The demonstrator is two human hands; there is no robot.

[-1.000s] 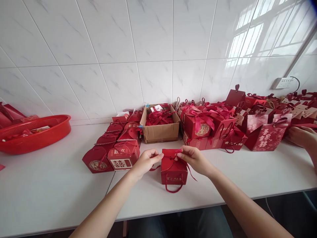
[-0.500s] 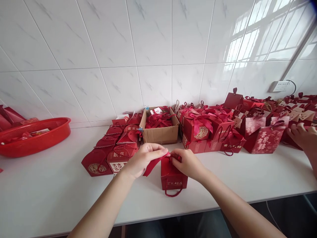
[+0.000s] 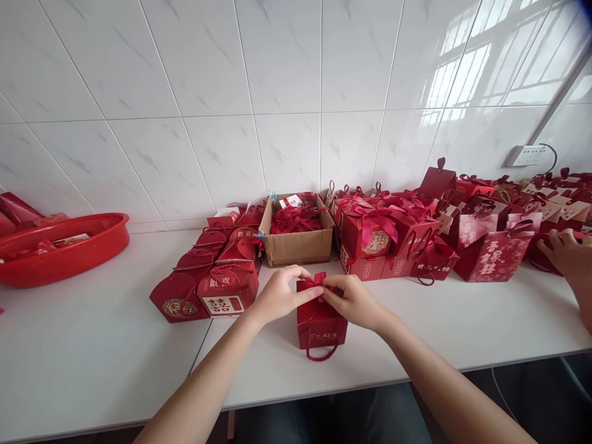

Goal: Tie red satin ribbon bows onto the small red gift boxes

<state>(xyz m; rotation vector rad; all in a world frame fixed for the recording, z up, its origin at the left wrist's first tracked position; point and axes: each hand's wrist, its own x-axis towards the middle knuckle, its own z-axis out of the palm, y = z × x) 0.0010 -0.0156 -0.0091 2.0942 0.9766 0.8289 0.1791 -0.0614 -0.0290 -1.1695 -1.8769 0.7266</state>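
Note:
A small red gift box [image 3: 320, 324] with gold lettering and a cord handle stands on the white table [image 3: 92, 357] in front of me. My left hand [image 3: 279, 295] and my right hand [image 3: 352, 301] meet over its top. Both pinch a red ribbon [image 3: 318, 280] that sits bunched on the lid. The fingers of each hand are closed on the ribbon's ends.
A cardboard box [image 3: 298, 237] full of red ribbons stands behind. Red gift boxes [image 3: 210, 274] lie to its left, more gift boxes and bags [image 3: 416, 237] to its right. A red basket [image 3: 60, 246] sits far left. Another person's hand [image 3: 567, 253] rests at the right edge.
My hands have drawn together over the box top. The ribbon, held out to the left half a second ago, is now gathered into a small bunch on the lid.

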